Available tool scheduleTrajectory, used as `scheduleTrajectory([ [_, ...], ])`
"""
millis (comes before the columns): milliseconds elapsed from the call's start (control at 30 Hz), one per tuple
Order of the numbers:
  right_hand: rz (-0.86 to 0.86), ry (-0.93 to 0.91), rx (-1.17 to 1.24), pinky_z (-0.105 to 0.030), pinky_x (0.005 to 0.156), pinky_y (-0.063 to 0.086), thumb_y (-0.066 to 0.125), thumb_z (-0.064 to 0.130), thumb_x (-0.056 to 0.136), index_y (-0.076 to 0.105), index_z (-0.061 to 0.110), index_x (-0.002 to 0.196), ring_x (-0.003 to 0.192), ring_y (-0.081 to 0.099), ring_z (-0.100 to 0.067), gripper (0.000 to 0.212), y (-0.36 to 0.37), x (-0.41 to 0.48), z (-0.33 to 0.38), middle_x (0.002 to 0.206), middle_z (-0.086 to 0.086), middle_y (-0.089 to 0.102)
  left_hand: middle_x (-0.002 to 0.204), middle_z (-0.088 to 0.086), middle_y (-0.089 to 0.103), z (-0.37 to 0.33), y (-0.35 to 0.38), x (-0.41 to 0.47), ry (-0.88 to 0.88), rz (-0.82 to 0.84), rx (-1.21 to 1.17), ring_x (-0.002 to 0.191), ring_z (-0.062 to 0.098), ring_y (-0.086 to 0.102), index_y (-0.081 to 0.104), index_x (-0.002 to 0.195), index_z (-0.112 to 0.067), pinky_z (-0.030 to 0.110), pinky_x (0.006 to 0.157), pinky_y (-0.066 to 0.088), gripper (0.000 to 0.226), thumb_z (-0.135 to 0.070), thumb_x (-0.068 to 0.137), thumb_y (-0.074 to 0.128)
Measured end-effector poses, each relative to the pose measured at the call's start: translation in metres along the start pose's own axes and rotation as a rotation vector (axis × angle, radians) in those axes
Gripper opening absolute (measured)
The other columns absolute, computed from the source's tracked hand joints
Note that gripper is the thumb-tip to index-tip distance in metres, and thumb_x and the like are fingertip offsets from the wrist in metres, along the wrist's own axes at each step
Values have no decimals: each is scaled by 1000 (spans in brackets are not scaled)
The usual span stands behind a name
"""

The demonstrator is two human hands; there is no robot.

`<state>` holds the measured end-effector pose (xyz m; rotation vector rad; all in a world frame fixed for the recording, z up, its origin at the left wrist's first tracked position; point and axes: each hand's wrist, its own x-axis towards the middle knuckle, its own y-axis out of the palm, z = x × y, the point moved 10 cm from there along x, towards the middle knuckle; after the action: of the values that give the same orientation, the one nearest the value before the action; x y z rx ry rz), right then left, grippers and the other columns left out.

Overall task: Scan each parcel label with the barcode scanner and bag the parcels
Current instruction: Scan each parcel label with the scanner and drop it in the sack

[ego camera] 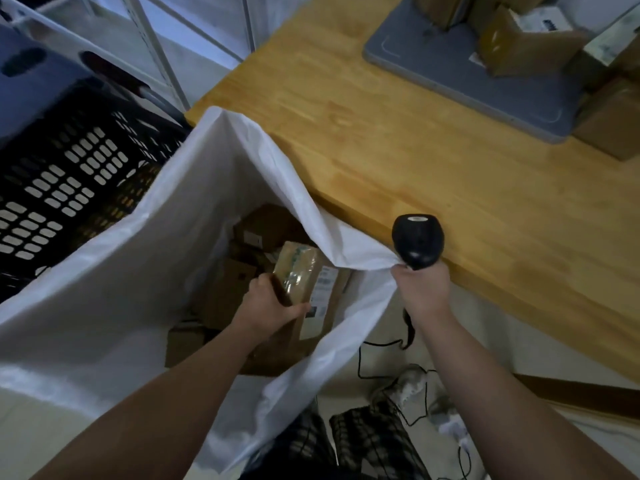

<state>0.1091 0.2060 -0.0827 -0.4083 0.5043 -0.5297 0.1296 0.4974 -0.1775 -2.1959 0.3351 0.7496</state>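
Head view: left hand (268,306) gripped 1 taped parcel (300,271) by its near end inside the white bag (145,258). Right hand (420,287), at 3 o'clock, clenched scanner (417,242) and bag rim. Parcel judged light, stiff; tape slick, so hold cardboard edges.

We see a wooden worktop (398,133) filling the upper right of the frame, with a grey board (450,71) lying flat on it near the top right. At the left stands a black crate (69,181) with slotted walls, and white shelf rails (156,50) rise behind it at the upper left. A black cable (360,358) trails over the pale floor (519,358) at lower right.
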Motion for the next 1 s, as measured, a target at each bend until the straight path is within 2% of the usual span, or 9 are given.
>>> scheduleTrajectory([
  [67,-3,-12,-67,-13,39,23,61,-2,83,33,20,60,42,40,-7,42,-3,3,-2,55,2,37,140,8,36,-14,19,7,20,48,112,127,28,43,30,142,-14,43,101,45,100,-56,66,80],
  [233,35,-70,-226,-15,46,26,61,0,82,33,26,63,53,38,-5,43,-3,8,-3,60,8,40,142,17,33,-20,57,18,40,180,383,129,36,38,29,145,-8,44,102,41,87,-58,83,63],
  [333,65,-66,-235,-21,52,31,60,-2,81,41,26,71,57,42,-4,36,-4,10,-16,64,8,46,136,16,39,-23,47,20,92,110,403,123,35,42,35,139,-9,44,98,44,69,-48,89,61],
  [433,73,-38,-218,-21,50,30,60,-3,81,49,14,88,58,44,-6,22,-5,11,-26,65,7,47,135,17,41,-29,28,17,126,39,397,122,36,43,36,139,-7,44,97,42,60,-40,93,57],
  [567,66,-24,-231,-24,55,33,62,1,81,51,14,97,73,51,-20,23,-4,13,-26,70,5,49,135,16,43,-42,-3,9,188,-48,370,121,35,46,39,140,-8,45,98,45,55,-34,95,55],
  [733,77,-32,-320,-28,68,40,67,15,85,54,7,121,85,57,-26,39,-19,17,-18,97,-9,63,133,8,45,-93,-40,-10,354,-169,358,119,26,46,41,140,-14,39,94,47,48,-28,96,54],
  [800,58,-67,-307,-29,63,40,67,22,86,54,10,116,84,60,-29,35,-33,20,-2,88,-7,62,131,8,47,-124,-50,-18,443,-206,368,117,25,48,43,138,-14,38,92,48,45,-28,96,53],
  [900,-11,-120,-246,-27,52,34,63,21,87,52,13,106,66,55,-24,23,-64,26,25,68,-1,53,134,10,47,-174,-55,-29,561,-231,383,118,27,48,42,140,-12,38,91,47,47,-29,97,51],
  [1000,-76,-152,-154,-28,55,41,62,19,86,52,15,92,65,64,-26,13,-99,33,45,68,-4,57,135,10,47,-224,-48,-38,644,-212,366,111,27,53,42,140,-12,39,91,48,47,-28,97,52],
])
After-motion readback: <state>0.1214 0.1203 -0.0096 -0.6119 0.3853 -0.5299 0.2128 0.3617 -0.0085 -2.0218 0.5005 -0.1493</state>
